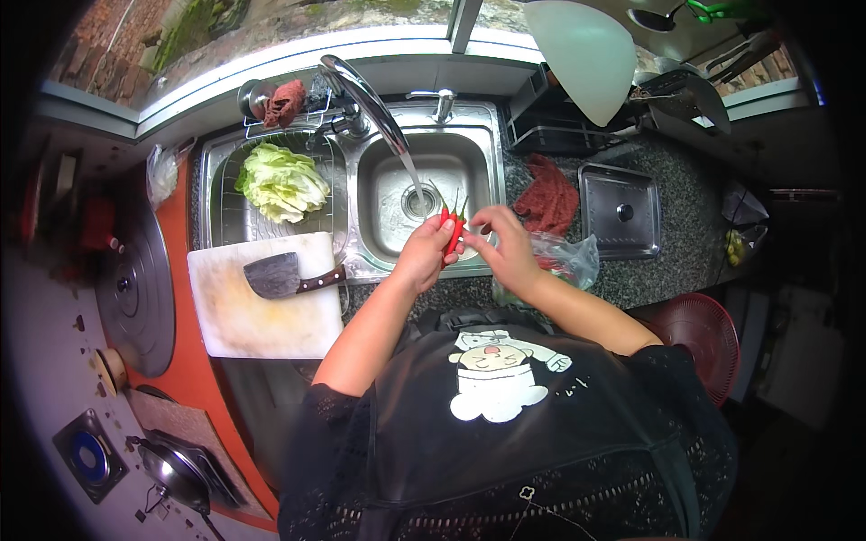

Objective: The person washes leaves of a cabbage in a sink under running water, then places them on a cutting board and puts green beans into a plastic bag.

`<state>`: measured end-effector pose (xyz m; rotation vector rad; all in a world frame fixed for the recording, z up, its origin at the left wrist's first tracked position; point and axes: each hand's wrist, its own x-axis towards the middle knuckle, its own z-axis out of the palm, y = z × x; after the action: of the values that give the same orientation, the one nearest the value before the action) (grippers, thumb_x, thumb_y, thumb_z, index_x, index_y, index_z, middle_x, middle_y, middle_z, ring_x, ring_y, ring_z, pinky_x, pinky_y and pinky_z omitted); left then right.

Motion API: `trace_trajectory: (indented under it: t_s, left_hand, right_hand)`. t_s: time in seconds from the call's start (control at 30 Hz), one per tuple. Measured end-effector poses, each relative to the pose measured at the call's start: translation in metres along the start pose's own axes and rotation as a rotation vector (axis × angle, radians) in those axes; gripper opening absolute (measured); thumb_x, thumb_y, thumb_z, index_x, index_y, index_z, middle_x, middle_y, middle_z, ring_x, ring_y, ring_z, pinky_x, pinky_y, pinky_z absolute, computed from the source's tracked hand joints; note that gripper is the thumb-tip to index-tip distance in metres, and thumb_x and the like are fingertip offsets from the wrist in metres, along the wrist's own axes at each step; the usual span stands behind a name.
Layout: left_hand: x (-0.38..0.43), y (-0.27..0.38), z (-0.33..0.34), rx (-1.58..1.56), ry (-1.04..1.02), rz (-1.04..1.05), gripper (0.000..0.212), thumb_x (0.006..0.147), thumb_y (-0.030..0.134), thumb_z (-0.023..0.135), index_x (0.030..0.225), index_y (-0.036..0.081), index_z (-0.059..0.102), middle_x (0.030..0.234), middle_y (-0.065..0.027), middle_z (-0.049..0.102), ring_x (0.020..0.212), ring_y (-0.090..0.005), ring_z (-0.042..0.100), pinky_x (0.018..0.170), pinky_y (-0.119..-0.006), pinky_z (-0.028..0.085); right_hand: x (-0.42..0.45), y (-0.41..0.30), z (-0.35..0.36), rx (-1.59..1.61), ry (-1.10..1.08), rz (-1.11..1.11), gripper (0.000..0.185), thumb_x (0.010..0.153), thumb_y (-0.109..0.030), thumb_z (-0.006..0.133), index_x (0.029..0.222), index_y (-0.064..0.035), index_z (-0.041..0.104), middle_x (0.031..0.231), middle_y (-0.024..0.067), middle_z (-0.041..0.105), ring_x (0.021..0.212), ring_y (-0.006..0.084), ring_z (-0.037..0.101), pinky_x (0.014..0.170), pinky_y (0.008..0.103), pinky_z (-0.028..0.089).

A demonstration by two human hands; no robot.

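Observation:
My left hand grips three red chili peppers with green stems pointing up, over the near side of the right sink basin. My right hand is just right of the peppers, its thumb and fingers apart and nothing visible held in it. From the curved chrome faucet a water stream runs down into the basin, just left of the pepper stems. A clear plastic bag with something red and green inside lies partly hidden behind my right forearm.
Lettuce sits in a wire rack in the left basin. A cleaver lies on a white cutting board overlapping the sink's front edge. On the right are a dark red cloth, a rectangular metal lid and a red plastic basket.

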<state>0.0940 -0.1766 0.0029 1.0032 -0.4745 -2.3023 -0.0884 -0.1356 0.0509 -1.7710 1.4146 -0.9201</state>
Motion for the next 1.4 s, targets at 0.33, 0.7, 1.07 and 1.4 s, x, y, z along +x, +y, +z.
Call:
trace_trajectory:
  t_s: [0.33, 0.7, 1.07, 1.4]
  left_hand:
    - [-0.021, -0.013, 0.016, 0.273, -0.013, 0.008, 0.016, 0.109, 0.020, 0.049, 0.113, 0.007, 0.058, 0.091, 0.0008, 0.061, 0.074, -0.0062, 0.053, 0.066, -0.019, 0.045]
    - [-0.029, -0.019, 0.009, 0.471, -0.026, 0.046, 0.017, 0.109, 0.021, 0.050, 0.110, 0.008, 0.060, 0.086, 0.0025, 0.058, 0.070, -0.0046, 0.048, 0.061, -0.019, 0.040]
    - [-0.063, -0.007, 0.015, 0.226, -0.216, -0.077, 0.020, 0.109, 0.026, 0.050, 0.113, 0.007, 0.059, 0.083, 0.0010, 0.058, 0.062, -0.0048, 0.045, 0.052, -0.019, 0.033]
    - [-0.076, -0.010, 0.016, 0.229, -0.244, -0.147, 0.018, 0.108, 0.025, 0.052, 0.107, 0.008, 0.059, 0.076, 0.0009, 0.057, 0.054, -0.0045, 0.039, 0.048, -0.020, 0.028]
  right_hand:
    - [0.003, 0.027, -0.012, 0.842, -0.132, 0.808, 0.022, 0.096, -0.020, 0.071, 0.086, -0.0007, 0.070, 0.079, 0.0045, 0.067, 0.069, 0.0092, 0.060, 0.062, 0.0259, 0.046]
    - [-0.004, 0.007, 0.000, 0.432, -0.110, 0.560, 0.021, 0.094, -0.018, 0.072, 0.085, 0.0003, 0.072, 0.072, 0.0028, 0.066, 0.065, 0.0086, 0.058, 0.061, 0.0254, 0.047]
    - [-0.009, 0.003, -0.015, 1.101, -0.245, 0.945, 0.013, 0.099, -0.013, 0.065, 0.101, -0.0008, 0.067, 0.085, 0.0037, 0.068, 0.071, 0.0113, 0.062, 0.068, 0.0246, 0.053]
    - [-0.031, -0.010, 0.009, 0.834, -0.204, 0.619, 0.021, 0.101, -0.016, 0.058, 0.085, -0.0033, 0.063, 0.078, -0.0011, 0.058, 0.066, 0.0079, 0.047, 0.061, 0.0249, 0.040]
